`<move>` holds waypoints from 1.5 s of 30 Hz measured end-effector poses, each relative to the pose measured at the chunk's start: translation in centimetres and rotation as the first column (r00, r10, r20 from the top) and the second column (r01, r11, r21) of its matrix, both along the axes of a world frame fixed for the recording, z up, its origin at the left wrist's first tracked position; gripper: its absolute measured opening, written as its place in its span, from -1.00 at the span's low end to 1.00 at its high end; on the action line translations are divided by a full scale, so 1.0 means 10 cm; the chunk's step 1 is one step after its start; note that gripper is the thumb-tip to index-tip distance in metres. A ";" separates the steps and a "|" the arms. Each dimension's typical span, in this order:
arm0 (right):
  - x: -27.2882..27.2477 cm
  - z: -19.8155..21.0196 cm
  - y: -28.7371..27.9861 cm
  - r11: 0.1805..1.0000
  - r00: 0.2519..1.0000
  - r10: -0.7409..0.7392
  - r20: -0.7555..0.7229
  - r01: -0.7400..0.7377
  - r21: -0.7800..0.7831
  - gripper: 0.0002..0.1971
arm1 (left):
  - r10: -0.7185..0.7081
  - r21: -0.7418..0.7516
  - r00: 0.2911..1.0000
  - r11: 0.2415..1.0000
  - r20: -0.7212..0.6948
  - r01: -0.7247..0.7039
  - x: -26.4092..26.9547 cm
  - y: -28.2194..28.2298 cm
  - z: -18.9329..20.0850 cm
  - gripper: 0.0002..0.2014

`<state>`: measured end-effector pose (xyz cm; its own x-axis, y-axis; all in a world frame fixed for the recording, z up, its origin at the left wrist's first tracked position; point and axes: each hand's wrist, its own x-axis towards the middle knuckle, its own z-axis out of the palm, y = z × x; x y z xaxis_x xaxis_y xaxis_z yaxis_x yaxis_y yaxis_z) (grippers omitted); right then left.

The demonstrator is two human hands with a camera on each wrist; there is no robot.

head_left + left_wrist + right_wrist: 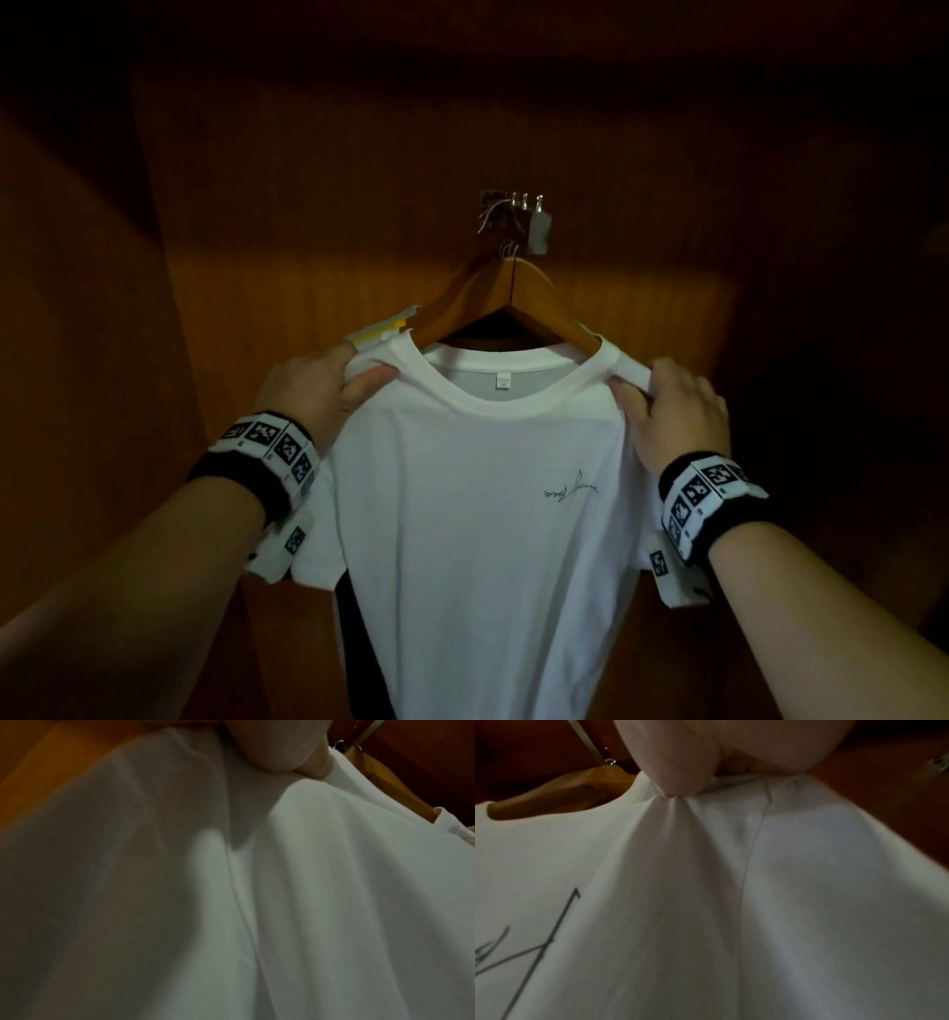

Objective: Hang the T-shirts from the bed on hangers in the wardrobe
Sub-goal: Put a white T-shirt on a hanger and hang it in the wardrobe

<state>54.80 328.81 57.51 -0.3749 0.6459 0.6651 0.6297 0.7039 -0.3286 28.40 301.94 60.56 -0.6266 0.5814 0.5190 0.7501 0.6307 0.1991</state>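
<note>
A: Where is the shirt [477, 514] at this point?

B: Inside the wardrobe [154, 257], draped on a wooden hanger [506, 303] whose hook sits at a metal bracket [518, 221] on the back panel. The hanger's arms run in through the neck hole, so the collar is already over it.

A: And the hands?

B: The left hand [318, 385] pinches the cloth at the shoulder on its side, thumb over the fold. The right hand [678, 411] does the same on the other shoulder; the right wrist view shows the thumb [680, 766] bunching the fabric into a small peak just beside the hanger arm. Both are gripping the shirt, neither is loose.

A: So is this one hung?

B: Nearly, I'd say. It hangs front out with a small scribbled print [570, 488] on the chest, and the body falls straight. What looks left is seating the shoulders evenly on the hanger and letting go.

A: Anything else in there?

B: A dark garment [354, 642] shows behind the shirt low on the left, and something pale and yellow [382, 329] peeks out behind the left hand. I can't tell what either is.

A: And the remaining shirts?

B: The bed is out of view, so I can't say how many are still waiting
</note>
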 end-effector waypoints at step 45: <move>0.32 -0.41 -0.26 0.864 0.932 0.034 -0.361 -0.209 -0.458 -0.76 | -0.009 0.198 0.428 0.896 0.904 -0.398 0.21 -0.52 -1.22 -0.66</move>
<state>58.03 326.18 53.38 -0.2869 0.8795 0.3797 0.3421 0.4643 -0.8169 30.54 296.73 48.39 -0.9208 0.2959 -0.2542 -0.0914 0.4697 0.8781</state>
